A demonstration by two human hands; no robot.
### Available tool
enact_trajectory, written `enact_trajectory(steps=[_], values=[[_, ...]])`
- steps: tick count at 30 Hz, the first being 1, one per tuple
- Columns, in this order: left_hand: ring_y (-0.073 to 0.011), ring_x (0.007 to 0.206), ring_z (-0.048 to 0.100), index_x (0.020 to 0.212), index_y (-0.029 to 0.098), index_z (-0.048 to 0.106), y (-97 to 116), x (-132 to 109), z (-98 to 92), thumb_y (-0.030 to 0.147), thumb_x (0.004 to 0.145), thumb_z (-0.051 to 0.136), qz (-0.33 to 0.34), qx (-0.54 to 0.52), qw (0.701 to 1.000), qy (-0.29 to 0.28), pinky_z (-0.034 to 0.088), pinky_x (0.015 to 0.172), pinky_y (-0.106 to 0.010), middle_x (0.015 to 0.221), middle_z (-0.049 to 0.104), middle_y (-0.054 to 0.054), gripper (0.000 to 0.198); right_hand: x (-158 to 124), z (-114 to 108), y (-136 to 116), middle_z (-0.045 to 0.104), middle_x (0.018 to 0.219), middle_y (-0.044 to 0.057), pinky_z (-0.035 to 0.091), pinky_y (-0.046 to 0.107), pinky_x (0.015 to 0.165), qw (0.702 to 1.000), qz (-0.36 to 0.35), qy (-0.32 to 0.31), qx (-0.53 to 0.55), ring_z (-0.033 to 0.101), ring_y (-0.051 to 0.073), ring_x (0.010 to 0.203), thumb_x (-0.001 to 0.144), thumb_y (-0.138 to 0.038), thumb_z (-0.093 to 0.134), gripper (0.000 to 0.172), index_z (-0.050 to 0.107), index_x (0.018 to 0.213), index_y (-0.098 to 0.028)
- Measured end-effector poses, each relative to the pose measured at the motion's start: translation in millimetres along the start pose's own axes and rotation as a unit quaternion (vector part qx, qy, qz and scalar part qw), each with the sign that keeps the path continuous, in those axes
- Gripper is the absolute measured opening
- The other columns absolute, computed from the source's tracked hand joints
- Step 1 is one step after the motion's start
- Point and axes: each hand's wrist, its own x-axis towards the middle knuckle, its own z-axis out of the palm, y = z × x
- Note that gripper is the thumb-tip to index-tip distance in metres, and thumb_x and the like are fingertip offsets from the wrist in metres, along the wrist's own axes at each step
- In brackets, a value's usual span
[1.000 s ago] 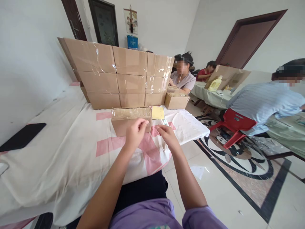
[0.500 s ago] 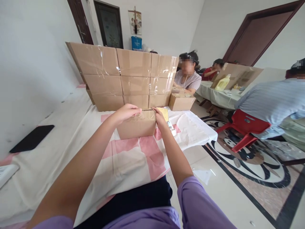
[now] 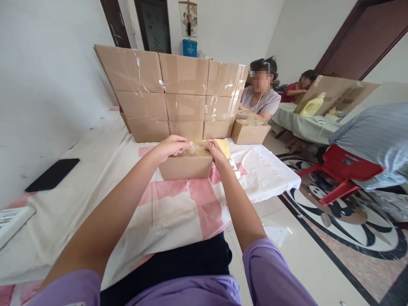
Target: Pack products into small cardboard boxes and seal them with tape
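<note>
A small cardboard box (image 3: 186, 168) sits on the cloth-covered table in front of me, its top surface shiny with what looks like clear tape. My left hand (image 3: 174, 147) lies over the box's left top side, with its thumb and fingers pinched together. Whatever is in that pinch is too small to make out. At the right top corner, my right hand (image 3: 216, 151) has its fingers curled closed on the box. Just behind the right hand lies a yellow card or sheet (image 3: 223, 146), partly covered by the hand.
A wall of taped cardboard boxes (image 3: 184, 78) stands behind. Another box (image 3: 250, 131) is at the right, before a seated person (image 3: 259, 97). A black tablet-like slab (image 3: 52, 174) and a white object (image 3: 14, 223) lie left. A red chair (image 3: 349, 168) stands to the right.
The dark gap along the box's top back edge no longer shows, and the top looks flatter. My right fingers have come further in over the top. The whole view has shifted slightly.
</note>
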Motion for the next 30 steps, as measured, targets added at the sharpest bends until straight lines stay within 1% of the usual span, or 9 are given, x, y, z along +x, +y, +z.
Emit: enact_trajectory(steps=[6, 10, 14, 18, 20, 22, 24, 27, 30], values=[[-0.0152, 0.053, 0.044, 0.056, 0.023, 0.061, 5, 30, -4.5, 0.047, 0.072, 0.083, 0.0, 0.119, 0.991, -0.053, 0.028, 0.056, -0.032, 0.059, 0.05, -0.002, 0.036, -5, -1, -1, 0.06, 0.085, -0.003, 0.041, 0.028, 0.064, 1.0, -0.003, 0.0, -0.009, 0.057, 0.018, 0.079, 0.063, -0.03, 0.066, 0.046, 0.055, 0.109, -0.028], [-0.0178, 0.056, 0.05, 0.066, 0.023, 0.075, 1, 54, -2.7, 0.045, 0.067, 0.085, 0.013, 0.166, 0.984, -0.058, 0.034, 0.056, -0.033, 0.065, 0.063, -0.006, 0.024, -1, -1, 1, 0.061, 0.087, -0.003, 0.043, 0.029, 0.066, 1.0, -0.007, -0.002, -0.012, 0.059, 0.019, 0.081, 0.064, -0.032, 0.066, 0.047, 0.054, 0.109, -0.028], [-0.0188, 0.059, 0.053, 0.071, 0.023, 0.08, -4, 66, 0.3, 0.044, 0.065, 0.085, 0.028, 0.226, 0.972, -0.054, 0.036, 0.058, -0.033, 0.07, 0.07, -0.007, 0.022, 5, -1, 6, 0.063, 0.092, -0.002, 0.049, 0.032, 0.072, 1.0, -0.021, -0.009, -0.011, 0.061, 0.021, 0.084, 0.067, -0.036, 0.07, 0.052, 0.054, 0.115, -0.028], [-0.0191, 0.058, 0.055, 0.07, 0.024, 0.079, -4, 66, 2.5, 0.039, 0.064, 0.086, 0.023, 0.265, 0.962, -0.058, 0.036, 0.058, -0.032, 0.068, 0.071, -0.005, 0.018, -5, 0, 22, 0.067, 0.119, 0.005, 0.054, 0.04, 0.093, 0.996, -0.077, -0.034, 0.007, 0.064, 0.026, 0.111, 0.078, -0.056, 0.067, 0.064, 0.052, 0.133, -0.029], [-0.0197, 0.059, 0.057, 0.071, 0.024, 0.078, -4, 63, 2.8, 0.036, 0.062, 0.087, 0.025, 0.273, 0.961, -0.044, 0.037, 0.059, -0.032, 0.07, 0.072, -0.005, 0.018, -18, -2, 35, 0.062, 0.138, 0.007, 0.051, 0.043, 0.106, 0.991, -0.118, -0.056, 0.023, 0.057, 0.027, 0.132, 0.085, -0.073, 0.055, 0.073, 0.049, 0.145, -0.031], [-0.0201, 0.061, 0.059, 0.074, 0.024, 0.077, -3, 60, 2.6, 0.036, 0.063, 0.087, 0.024, 0.277, 0.96, -0.036, 0.038, 0.06, -0.032, 0.074, 0.074, -0.005, 0.02, -32, -8, 46, 0.054, 0.152, 0.009, 0.046, 0.046, 0.116, 0.983, -0.159, -0.089, 0.021, 0.047, 0.028, 0.146, 0.082, -0.086, 0.051, 0.091, 0.043, 0.154, -0.031], [-0.0201, 0.062, 0.061, 0.078, 0.023, 0.076, -4, 56, 1.9, 0.038, 0.065, 0.087, 0.014, 0.28, 0.959, -0.033, 0.039, 0.061, -0.032, 0.077, 0.074, -0.006, 0.022, -43, -15, 53, 0.045, 0.161, 0.012, 0.039, 0.047, 0.123, 0.972, -0.204, -0.117, -0.025, 0.037, 0.03, 0.154, 0.073, -0.089, 0.065, 0.111, 0.036, 0.162, -0.03], [-0.0214, 0.064, 0.064, 0.105, 0.025, 0.076, -6, 50, 0.0, 0.041, 0.066, 0.088, -0.01, 0.28, 0.96, -0.015, 0.041, 0.063, -0.031, 0.08, 0.074, -0.005, 0.044, -47, -22, 56, 0.033, 0.169, 0.014, 0.034, 0.051, 0.126, 0.947, -0.262, -0.137, -0.125, 0.026, 0.034, 0.159, 0.067, -0.075, 0.084, 0.128, 0.023, 0.169, -0.029], [-0.0254, 0.073, 0.069, 0.135, 0.028, 0.064, -5, 46, -1.3, 0.047, 0.062, 0.094, -0.023, 0.295, 0.955, 0.022, 0.043, 0.066, -0.031, 0.088, 0.075, -0.005, 0.08, -45, -21, 55, 0.034, 0.166, 0.017, 0.036, 0.054, 0.124, 0.938, -0.286, -0.129, -0.147, 0.029, 0.036, 0.157, 0.071, -0.065, 0.087, 0.126, 0.018, 0.171, -0.028]])
